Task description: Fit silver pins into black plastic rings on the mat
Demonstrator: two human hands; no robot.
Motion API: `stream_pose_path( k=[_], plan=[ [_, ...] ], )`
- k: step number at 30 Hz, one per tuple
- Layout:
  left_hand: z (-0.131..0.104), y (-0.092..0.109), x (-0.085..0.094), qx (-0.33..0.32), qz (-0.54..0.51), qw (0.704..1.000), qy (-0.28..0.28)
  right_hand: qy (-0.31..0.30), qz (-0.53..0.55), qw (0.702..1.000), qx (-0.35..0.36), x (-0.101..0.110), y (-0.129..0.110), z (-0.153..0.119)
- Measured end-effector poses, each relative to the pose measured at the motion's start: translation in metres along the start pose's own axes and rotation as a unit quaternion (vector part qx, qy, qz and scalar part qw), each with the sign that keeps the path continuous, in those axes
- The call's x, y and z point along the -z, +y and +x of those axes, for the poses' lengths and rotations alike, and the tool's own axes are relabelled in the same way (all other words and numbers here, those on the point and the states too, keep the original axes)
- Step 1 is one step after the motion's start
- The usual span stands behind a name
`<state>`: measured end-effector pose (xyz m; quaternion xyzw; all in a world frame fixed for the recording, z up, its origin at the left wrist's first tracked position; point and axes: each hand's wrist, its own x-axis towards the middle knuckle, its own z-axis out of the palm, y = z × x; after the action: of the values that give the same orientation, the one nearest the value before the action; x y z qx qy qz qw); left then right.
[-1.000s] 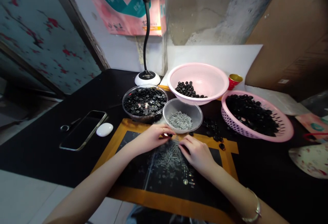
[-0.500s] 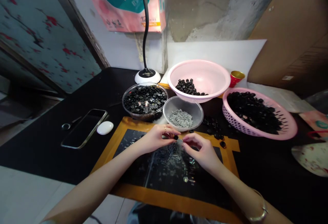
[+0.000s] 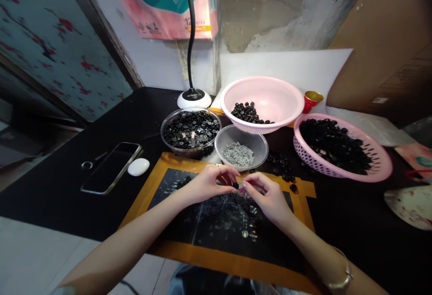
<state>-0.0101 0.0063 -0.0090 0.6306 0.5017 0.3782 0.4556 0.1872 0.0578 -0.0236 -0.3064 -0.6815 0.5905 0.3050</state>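
Note:
My left hand (image 3: pixel 216 181) pinches a small black round piece (image 3: pixel 235 186) between thumb and fingers. Close beside it, my right hand (image 3: pixel 265 193) has thumb and forefinger pressed together at the piece; whatever they hold is too small to name. Beneath both hands lies a pile of thin metal pins (image 3: pixel 228 201) on a dark mat edged with brown tape (image 3: pixel 216 259). Just behind the hands, a clear bowl (image 3: pixel 259 144) holds many more pins. A few black pieces (image 3: pixel 184 181) rest on the mat left of my left hand.
A clear bowl of black discs (image 3: pixel 192 130), a lamp base (image 3: pixel 194 99), a pink basin (image 3: pixel 283 101) and a pink basket (image 3: pixel 381 164) with black pieces stand behind. Loose black pieces (image 3: pixel 281 164) lie right of the pin bowl. Left are a phone (image 3: pixel 111 169) and a white oval object (image 3: pixel 138 167).
Both hands have shifted slightly right and stay close together. The black piece has moved right with my left hand, and more black pieces show left of that hand.

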Motion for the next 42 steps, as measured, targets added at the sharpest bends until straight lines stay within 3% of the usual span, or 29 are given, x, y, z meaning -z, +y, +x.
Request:
stream_pose_path(
  k=[4,16,23,25,27,30,34,42],
  plan=[
    [-0.001,0.002,-0.002,-0.006,-0.012,1.0,-0.002,0.022,-0.062,0.997,0.027,0.001,-0.001,0.0],
    [-0.002,0.002,-0.005,-0.009,-0.059,0.998,0.008,-0.007,-0.122,0.991,0.062,0.001,-0.001,-0.001],
    [0.0,0.002,-0.009,-0.009,-0.045,0.999,0.029,-0.035,-0.103,0.994,0.018,0.006,-0.002,0.002],
    [0.001,0.003,-0.009,0.001,-0.054,0.998,0.031,-0.013,-0.115,0.993,0.021,0.012,-0.003,0.005],
    [0.001,0.003,-0.01,0.015,-0.068,0.997,0.032,0.048,-0.172,0.983,0.036,0.019,-0.002,0.009],
    [0.001,0.001,-0.011,0.039,-0.096,0.994,0.031,0.097,-0.295,0.948,0.073,0.028,0.003,0.016],
    [0.001,-0.001,-0.013,0.044,-0.104,0.993,0.032,0.057,-0.376,0.919,0.102,0.03,0.014,0.023],
    [0.002,-0.001,-0.011,0.048,-0.116,0.991,0.04,0.021,-0.361,0.929,0.081,0.025,0.004,0.02]
  ],
)
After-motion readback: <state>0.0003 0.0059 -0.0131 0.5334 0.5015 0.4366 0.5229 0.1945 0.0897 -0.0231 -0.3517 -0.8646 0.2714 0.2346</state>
